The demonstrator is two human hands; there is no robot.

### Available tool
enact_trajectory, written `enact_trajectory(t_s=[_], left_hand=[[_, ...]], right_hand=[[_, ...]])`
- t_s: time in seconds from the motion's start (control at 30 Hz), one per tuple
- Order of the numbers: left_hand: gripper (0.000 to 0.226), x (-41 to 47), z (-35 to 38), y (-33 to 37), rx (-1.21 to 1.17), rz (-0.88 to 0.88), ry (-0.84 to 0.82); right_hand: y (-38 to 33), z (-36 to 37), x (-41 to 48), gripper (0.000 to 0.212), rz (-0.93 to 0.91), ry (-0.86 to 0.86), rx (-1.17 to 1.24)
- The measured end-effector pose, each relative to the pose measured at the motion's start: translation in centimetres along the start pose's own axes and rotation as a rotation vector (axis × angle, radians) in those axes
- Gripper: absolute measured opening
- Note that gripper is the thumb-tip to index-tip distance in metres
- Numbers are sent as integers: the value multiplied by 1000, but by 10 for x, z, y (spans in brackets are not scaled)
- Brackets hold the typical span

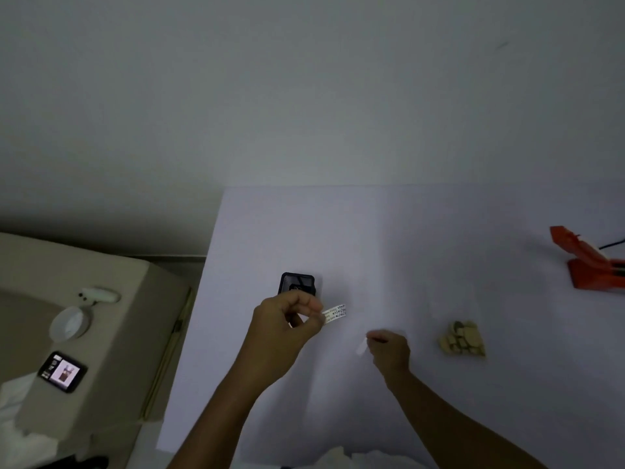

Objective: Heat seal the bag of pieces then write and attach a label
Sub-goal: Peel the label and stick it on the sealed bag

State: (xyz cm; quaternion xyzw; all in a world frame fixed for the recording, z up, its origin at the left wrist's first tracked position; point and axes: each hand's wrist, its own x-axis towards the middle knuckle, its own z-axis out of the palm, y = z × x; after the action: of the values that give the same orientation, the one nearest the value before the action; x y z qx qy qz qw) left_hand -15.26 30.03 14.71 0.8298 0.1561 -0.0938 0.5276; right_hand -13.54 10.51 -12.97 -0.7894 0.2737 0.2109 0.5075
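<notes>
Nearest, right hand (389, 348) low over the white table (439, 248), fingertips pressed together on a small pale strip (362, 348) (too blurred to tell what it is). Just left and a little farther, left hand (287, 324) raised, thumb and forefinger pinching one end of the written label (335, 313), which juts right, clear of the table. Right of the hands, bag of pieces (462, 339) lying on the table, well apart from the label. Behind the left hand, a black device (297, 282). Far right, orange heat sealer (590, 262), partly cut off by the edge.
</notes>
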Motion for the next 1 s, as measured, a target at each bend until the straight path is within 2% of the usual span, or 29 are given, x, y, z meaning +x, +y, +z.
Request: enact_trajectory(t_s=[0.13,0.27,0.37,0.5,0.6,0.67,0.83,1.0], left_hand=[[13,10,-2,-5,-20,9,-33],[15,15,3,-8,-49,8,-78],[15,18,10,-9,-52,23,-120],[15,23,27,-12,-21,54,-164],[14,26,47,-12,47,99,-172],[13,28,63,-11,88,124,-176],[15,34,111,-3,188,163,-203],[16,41,161,5,255,153,-204]], right_hand=[[-2,2,-5,14,-155,61,-144],[-11,-6,-9,19,-198,94,-203],[-32,-21,-26,19,-158,84,-3],[-76,-55,-65,15,-102,-103,427],[-102,-83,-92,26,-157,-255,584],[-108,-101,-101,24,-211,-288,568],[-103,-139,-98,8,-316,-227,327],[-85,-181,-74,7,-287,-155,255]])
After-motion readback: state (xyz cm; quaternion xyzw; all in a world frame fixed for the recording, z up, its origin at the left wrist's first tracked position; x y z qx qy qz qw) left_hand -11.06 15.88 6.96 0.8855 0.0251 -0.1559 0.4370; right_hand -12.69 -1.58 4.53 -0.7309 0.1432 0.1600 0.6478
